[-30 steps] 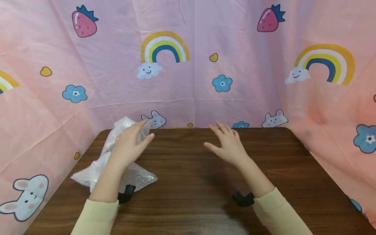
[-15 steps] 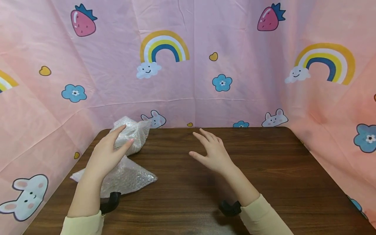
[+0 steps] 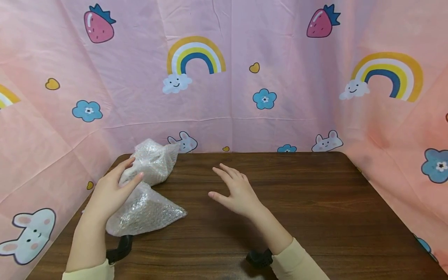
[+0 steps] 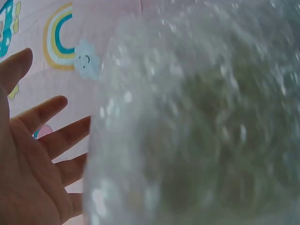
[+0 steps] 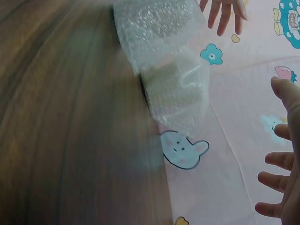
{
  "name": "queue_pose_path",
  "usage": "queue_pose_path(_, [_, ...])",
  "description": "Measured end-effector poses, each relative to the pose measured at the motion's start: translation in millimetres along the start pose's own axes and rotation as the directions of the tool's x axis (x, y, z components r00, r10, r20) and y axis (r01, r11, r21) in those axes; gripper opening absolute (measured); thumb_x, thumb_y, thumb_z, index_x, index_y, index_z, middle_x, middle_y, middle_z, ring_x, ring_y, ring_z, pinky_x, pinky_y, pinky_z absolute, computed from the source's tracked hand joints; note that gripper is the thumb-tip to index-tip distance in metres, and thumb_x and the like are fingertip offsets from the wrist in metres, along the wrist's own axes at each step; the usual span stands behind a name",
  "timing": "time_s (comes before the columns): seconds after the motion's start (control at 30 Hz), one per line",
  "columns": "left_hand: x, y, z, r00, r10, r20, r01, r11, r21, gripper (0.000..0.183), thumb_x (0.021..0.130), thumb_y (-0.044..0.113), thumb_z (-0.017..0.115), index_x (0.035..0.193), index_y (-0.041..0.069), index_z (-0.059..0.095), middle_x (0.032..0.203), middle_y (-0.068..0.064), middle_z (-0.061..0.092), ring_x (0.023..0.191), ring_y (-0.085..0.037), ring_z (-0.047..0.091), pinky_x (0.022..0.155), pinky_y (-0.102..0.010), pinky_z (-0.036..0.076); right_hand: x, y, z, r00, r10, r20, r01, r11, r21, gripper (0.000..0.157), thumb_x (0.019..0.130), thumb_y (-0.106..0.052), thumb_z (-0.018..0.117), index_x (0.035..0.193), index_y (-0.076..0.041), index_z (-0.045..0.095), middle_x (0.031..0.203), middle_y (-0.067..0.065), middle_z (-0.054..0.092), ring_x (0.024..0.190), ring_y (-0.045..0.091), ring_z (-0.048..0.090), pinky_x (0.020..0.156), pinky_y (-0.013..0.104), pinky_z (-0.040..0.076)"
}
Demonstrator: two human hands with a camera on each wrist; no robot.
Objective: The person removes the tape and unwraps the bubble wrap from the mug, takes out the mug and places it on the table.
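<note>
Two bundles of clear bubble wrap sit on the left side of the table. The nearer bundle [image 3: 150, 214] has a pointed corner facing right; something greenish shows blurrily through the wrap [image 4: 201, 131] in the left wrist view. Behind it stands the farther bundle [image 3: 155, 163], also visible in the right wrist view as a whitish wrapped lump [image 5: 180, 89]. My left hand [image 3: 110, 192] hovers at the left of both, fingers spread, holding nothing; whether it touches the wrap is unclear. Over the middle of the table, my right hand [image 3: 238, 192] hangs with extended fingers and grips nothing.
Both bundles stand on a dark wood-grain table [image 3: 315, 210]. A pink printed cloth [image 3: 217, 105] hangs behind and along both sides. Black wrist-worn pieces sit under each forearm, the left one [image 3: 120, 249] near the closer bundle.
Both hands have moved left and somewhat nearer to me. The left hand has passed from above the bundles to their left side, uncovering more of them. The bundles look unmoved.
</note>
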State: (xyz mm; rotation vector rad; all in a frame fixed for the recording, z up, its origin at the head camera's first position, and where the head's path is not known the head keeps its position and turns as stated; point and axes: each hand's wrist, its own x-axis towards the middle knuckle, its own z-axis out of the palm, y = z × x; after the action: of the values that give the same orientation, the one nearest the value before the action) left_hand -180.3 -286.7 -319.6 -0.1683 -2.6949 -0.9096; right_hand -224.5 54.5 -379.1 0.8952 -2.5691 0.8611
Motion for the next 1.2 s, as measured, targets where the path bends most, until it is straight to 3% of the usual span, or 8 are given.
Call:
queue_pose_path(0.3, [-7.1, -24.0, -8.1, 0.999, -0.032, -0.044, 0.032, 0.999, -0.003, 0.067, 0.096, 0.043, 0.055, 0.150, 0.010, 0.032, 0.138, -0.025, 0.045, 0.124, -0.052, 0.037, 0.087, -0.069, 0.032, 2.5, -11.8, 25.2, 0.999, -0.032, 0.028, 0.030, 0.997, 0.068, 0.073, 0.089, -0.057, 0.059, 0.149, -0.024, 0.035, 0.152, -0.002, 0.032, 0.137, 0.022, 0.031, 0.103, 0.060, 0.029])
queue_pose_path(0.5, [-12.1, -38.6, -8.8, 0.996, -0.054, -0.069, 0.049, 0.996, -0.069, 0.064, 0.098, 0.037, 0.054, 0.150, 0.009, 0.031, 0.140, -0.028, 0.042, 0.126, -0.054, 0.033, 0.090, -0.072, 0.027, 4.3, -20.3, 42.3, 0.997, -0.036, 0.064, 0.028, 0.992, 0.122, 0.076, 0.088, -0.057, 0.059, 0.151, -0.026, 0.029, 0.153, -0.004, 0.030, 0.138, 0.020, 0.030, 0.102, 0.060, 0.031])
queue_pose_path(0.7, [-16.8, -53.5, -3.9, 0.986, -0.094, -0.137, 0.073, 0.986, -0.147, 0.061, 0.098, 0.033, 0.054, 0.149, 0.007, 0.032, 0.141, -0.027, 0.042, 0.132, -0.045, 0.030, 0.096, -0.068, 0.026, 7.6, -28.0, 57.4, 0.993, -0.048, 0.110, 0.027, 0.983, 0.183, 0.077, 0.088, -0.056, 0.060, 0.152, -0.029, 0.026, 0.154, -0.006, 0.027, 0.139, 0.017, 0.027, 0.106, 0.053, 0.030])
queue_pose_path(0.8, [-19.2, -62.6, -2.1, 0.978, -0.105, -0.180, 0.081, 0.987, -0.137, 0.059, 0.098, 0.033, 0.054, 0.148, 0.009, 0.035, 0.140, -0.020, 0.047, 0.133, -0.023, 0.036, 0.101, -0.042, 0.034, 9.4, -32.1, 63.9, 0.990, -0.059, 0.126, 0.032, 0.979, 0.203, 0.076, 0.089, -0.055, 0.060, 0.152, -0.029, 0.025, 0.154, -0.007, 0.027, 0.139, 0.016, 0.027, 0.106, 0.051, 0.030])
queue_pose_path(0.87, [-20.5, -69.8, -1.8, 0.972, -0.105, -0.208, 0.077, 0.987, -0.141, 0.056, 0.098, 0.032, 0.055, 0.147, 0.011, 0.038, 0.137, -0.005, 0.053, 0.125, -0.005, 0.040, 0.093, -0.024, 0.034, 10.0, -35.1, 68.3, 0.989, -0.063, 0.137, 0.033, 0.976, 0.214, 0.076, 0.089, -0.054, 0.060, 0.152, -0.029, 0.026, 0.153, -0.007, 0.027, 0.139, 0.016, 0.028, 0.106, 0.050, 0.031])
queue_pose_path(0.93, [-22.4, -76.5, -2.2, 0.968, -0.110, -0.227, 0.074, 0.984, -0.160, 0.053, 0.098, 0.031, 0.055, 0.146, 0.013, 0.041, 0.130, 0.011, 0.056, 0.113, 0.008, 0.039, 0.085, -0.013, 0.031, 10.1, -37.9, 72.8, 0.987, -0.065, 0.148, 0.031, 0.974, 0.226, 0.076, 0.089, -0.054, 0.061, 0.152, -0.029, 0.026, 0.153, -0.007, 0.028, 0.138, 0.016, 0.028, 0.106, 0.050, 0.031])
queue_pose_path(1.03, [-26.2, -85.4, -3.7, 0.964, -0.144, -0.222, 0.098, 0.974, -0.204, 0.052, 0.098, 0.031, 0.055, 0.147, 0.016, 0.042, 0.123, 0.025, 0.051, 0.109, 0.012, 0.039, 0.087, -0.008, 0.031, 10.0, -41.1, 79.8, 0.986, -0.061, 0.158, 0.022, 0.971, 0.239, 0.077, 0.089, -0.054, 0.061, 0.152, -0.029, 0.026, 0.153, -0.008, 0.029, 0.138, 0.015, 0.029, 0.106, 0.048, 0.032])
queue_pose_path(1.2, [-32.5, -99.8, -4.4, 0.964, -0.191, -0.185, 0.144, 0.959, -0.244, 0.053, 0.100, 0.033, 0.052, 0.149, 0.020, 0.038, 0.125, 0.025, 0.050, 0.109, 0.013, 0.040, 0.087, -0.005, 0.032, 10.3, -44.4, 91.7, 0.984, -0.047, 0.172, 0.001, 0.966, 0.257, 0.079, 0.088, -0.056, 0.060, 0.153, -0.030, 0.022, 0.153, -0.010, 0.028, 0.139, 0.014, 0.027, 0.104, 0.046, 0.035])
